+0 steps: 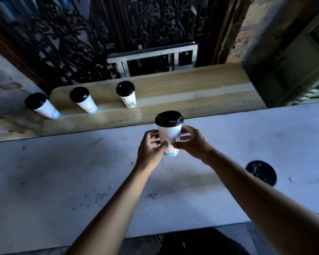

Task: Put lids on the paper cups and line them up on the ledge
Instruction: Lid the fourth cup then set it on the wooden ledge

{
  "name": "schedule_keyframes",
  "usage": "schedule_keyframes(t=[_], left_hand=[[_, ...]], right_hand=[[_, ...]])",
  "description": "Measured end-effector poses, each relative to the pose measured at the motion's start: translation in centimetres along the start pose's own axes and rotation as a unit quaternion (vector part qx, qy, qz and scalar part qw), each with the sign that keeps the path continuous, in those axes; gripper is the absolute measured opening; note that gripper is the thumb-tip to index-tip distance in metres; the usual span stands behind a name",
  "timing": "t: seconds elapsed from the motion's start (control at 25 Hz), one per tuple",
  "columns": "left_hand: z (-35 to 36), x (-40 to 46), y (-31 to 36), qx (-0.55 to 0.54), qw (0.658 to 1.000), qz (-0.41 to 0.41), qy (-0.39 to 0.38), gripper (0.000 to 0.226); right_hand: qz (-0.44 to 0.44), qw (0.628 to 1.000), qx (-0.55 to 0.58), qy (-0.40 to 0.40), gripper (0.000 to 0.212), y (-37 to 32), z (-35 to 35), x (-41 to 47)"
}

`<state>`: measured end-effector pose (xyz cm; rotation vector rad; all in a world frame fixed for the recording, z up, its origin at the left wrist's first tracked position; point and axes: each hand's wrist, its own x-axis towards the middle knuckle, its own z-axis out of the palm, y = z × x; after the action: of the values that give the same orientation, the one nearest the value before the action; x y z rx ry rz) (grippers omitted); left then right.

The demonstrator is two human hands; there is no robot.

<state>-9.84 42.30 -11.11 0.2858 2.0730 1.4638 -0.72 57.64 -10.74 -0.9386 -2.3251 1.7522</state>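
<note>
Along the wooden ledge [182,92] three lidded paper cups [84,100] stand in a row. Nearer, above the grey bench [63,172], the left hand [151,150] and right hand [191,142] both grip a lidded cup [168,133]. A loose black lid [260,173] lies at right.

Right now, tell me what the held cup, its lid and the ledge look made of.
Cup: white paper, matte, printed, by the look. Lid: black, probably plastic, slight sheen and moulded rim. Ledge: pale wood or wood-look laminate, smooth, with grain lines.
</note>
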Motion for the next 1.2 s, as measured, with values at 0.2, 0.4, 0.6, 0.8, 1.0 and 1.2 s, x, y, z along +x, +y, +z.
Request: schedule_keyframes(t=[0.2, 0.4, 0.6, 0.8, 1.0, 1.2], left_hand=[[1.6, 11.0, 1.9, 0.024, 0.999, 0.041, 0.018, 0.056], [5.3, 24.6, -2.7, -0.01, 0.997, 0.062, 0.05, 0.061], [7.0, 31.5, -4.4, 0.026, 0.992, 0.116, 0.043, 0.059], [6.9, 34.9, -4.7, 0.124, 0.981, 0.144, 0.048, 0.052], [7.3, 35.4, -4.6, 0.138, 0.98, 0.135, 0.044, 0.048], [7.6, 35.6, -5.0, 0.15, 0.982, 0.11, 0.038, 0.054]], right_hand=[[-0.012, 0.998, -0.066, -0.018, 0.051, -1.4, -1.7, 12.7], [-0.093, 0.987, -0.127, -0.038, 0.078, 3.0, -2.3, 26.1], [-0.122, 0.982, -0.141, -0.043, 0.082, 6.2, -2.5, 32.8], [-0.145, 0.976, -0.154, -0.055, 0.089, 7.3, -2.8, 35.8], [-0.136, 0.976, -0.161, -0.056, 0.089, 7.7, -3.0, 36.4], [-0.124, 0.976, -0.17, -0.051, 0.087, 8.2, -2.9, 36.5]])
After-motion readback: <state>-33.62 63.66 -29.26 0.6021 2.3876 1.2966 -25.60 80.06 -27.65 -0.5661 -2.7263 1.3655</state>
